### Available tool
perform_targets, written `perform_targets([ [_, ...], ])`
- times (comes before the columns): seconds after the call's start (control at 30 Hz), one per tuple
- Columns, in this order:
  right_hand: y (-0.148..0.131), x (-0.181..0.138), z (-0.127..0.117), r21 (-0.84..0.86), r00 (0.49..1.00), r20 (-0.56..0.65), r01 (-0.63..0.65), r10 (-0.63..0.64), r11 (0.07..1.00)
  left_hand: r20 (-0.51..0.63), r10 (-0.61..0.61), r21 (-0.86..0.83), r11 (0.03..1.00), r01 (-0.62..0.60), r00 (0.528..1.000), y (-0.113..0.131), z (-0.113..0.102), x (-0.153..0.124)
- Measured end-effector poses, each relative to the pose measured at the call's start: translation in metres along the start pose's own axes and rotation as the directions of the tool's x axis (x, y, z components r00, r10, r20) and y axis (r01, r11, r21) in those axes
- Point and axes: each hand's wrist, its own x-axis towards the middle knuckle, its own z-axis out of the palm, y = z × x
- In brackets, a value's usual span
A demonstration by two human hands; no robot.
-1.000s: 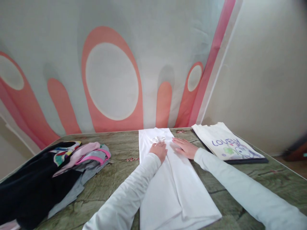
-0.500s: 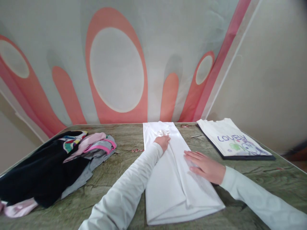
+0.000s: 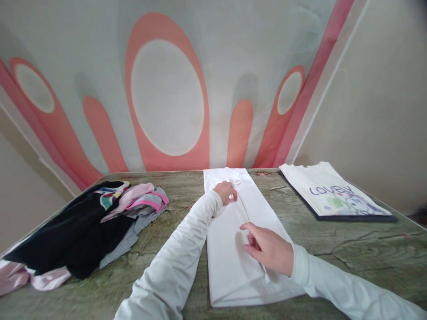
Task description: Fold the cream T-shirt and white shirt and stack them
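Observation:
A long white garment (image 3: 230,249) lies folded lengthwise on the green marbled table (image 3: 350,240), running from the far edge toward me. My left hand (image 3: 227,192) is curled with its fingers pinching the cloth near the garment's far end, by a small white bow. My right hand (image 3: 267,246) rests on the garment's middle, fingers bent and pressing into a fold of the cloth. Both arms are in white sleeves.
A heap of clothes (image 3: 83,222), black, grey, pink and multicoloured, lies on the table's left side. A folded white shirt (image 3: 333,193) printed "LOVELY" lies on a dark one at the right. A wall hanging with red and white ovals (image 3: 167,98) hangs behind the table.
My right hand has slid from the garment's far end down toward me along its right half, its fingers going from flat to bent. My left hand has curled and pinched the cloth.

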Motion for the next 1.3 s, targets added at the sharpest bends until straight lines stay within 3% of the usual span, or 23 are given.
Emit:
perform_targets([
  [0.27,0.001,-0.002,0.011,0.2,1.0,0.023,-0.018,0.014,0.98,-0.026,0.092,0.083,0.993,-0.089,0.995,0.003,-0.002,0.0],
  [0.53,0.001,-0.004,0.001,0.489,0.999,0.032,0.003,-0.021,0.872,-0.038,0.08,0.093,0.993,-0.076,0.996,-0.007,-0.007,-0.001],
  [0.87,0.005,-0.01,-0.002,0.539,1.0,0.001,0.019,-0.023,0.842,-0.049,0.073,0.128,0.99,-0.066,0.996,-0.015,0.006,0.002],
  [1.3,0.007,-0.012,0.005,0.647,0.994,0.106,-0.09,0.027,0.757,-0.086,0.097,0.22,0.972,-0.076,0.992,-0.005,-0.002,0.001],
])
